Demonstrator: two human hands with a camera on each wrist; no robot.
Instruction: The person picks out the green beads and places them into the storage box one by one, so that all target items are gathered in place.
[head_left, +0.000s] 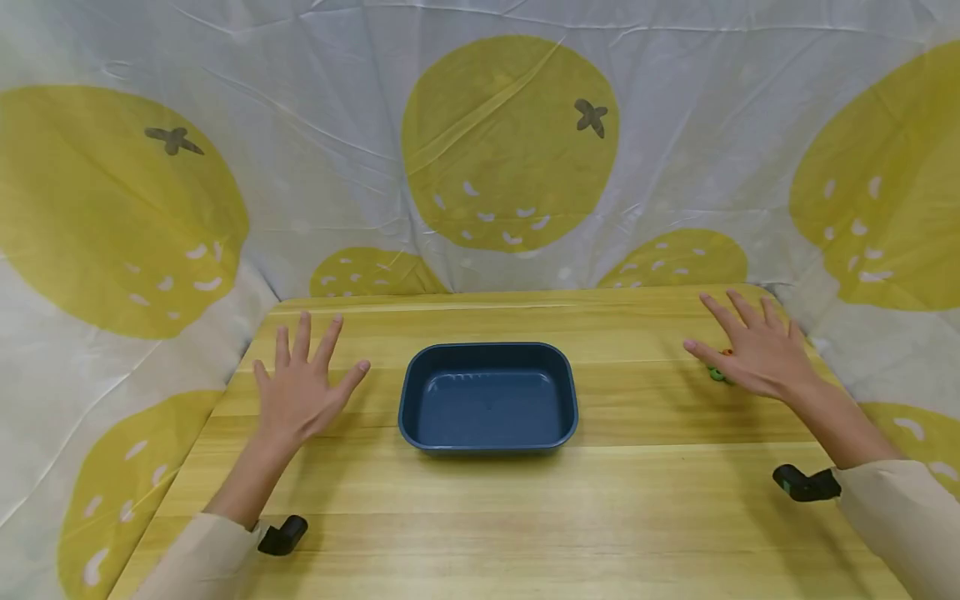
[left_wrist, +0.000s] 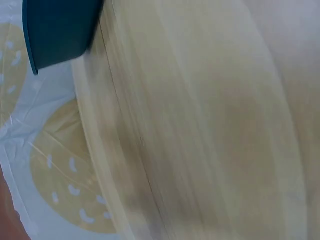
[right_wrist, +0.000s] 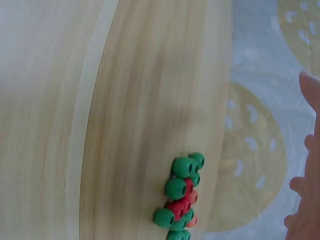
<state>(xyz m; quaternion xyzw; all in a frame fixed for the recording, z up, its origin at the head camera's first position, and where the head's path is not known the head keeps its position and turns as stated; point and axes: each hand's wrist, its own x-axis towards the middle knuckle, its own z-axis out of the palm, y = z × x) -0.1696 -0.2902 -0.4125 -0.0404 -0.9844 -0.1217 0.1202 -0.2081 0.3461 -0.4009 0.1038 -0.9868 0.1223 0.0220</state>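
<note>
My left hand (head_left: 296, 396) hovers over the left of the wooden table with fingers spread straight, holding nothing. Over on the right, my right hand (head_left: 765, 354) is likewise spread and holds nothing. Below it lies a cluster of beads, mostly hidden by the palm in the head view, where a green bead (head_left: 717, 374) peeks out. The right wrist view shows several green beads (right_wrist: 175, 188) with holes, mixed with red beads (right_wrist: 175, 209) and a few orange ones. Between the hands sits a dark blue rectangular bin (head_left: 487, 408) with nothing in it.
The wooden table (head_left: 480, 525) has rounded far corners and meets a white curtain (head_left: 330, 125) printed with yellow fruit at the back and sides. Each sleeve cuff carries a black wrist camera (head_left: 283, 535). The bin's wall (left_wrist: 60, 35) also shows in the left wrist view.
</note>
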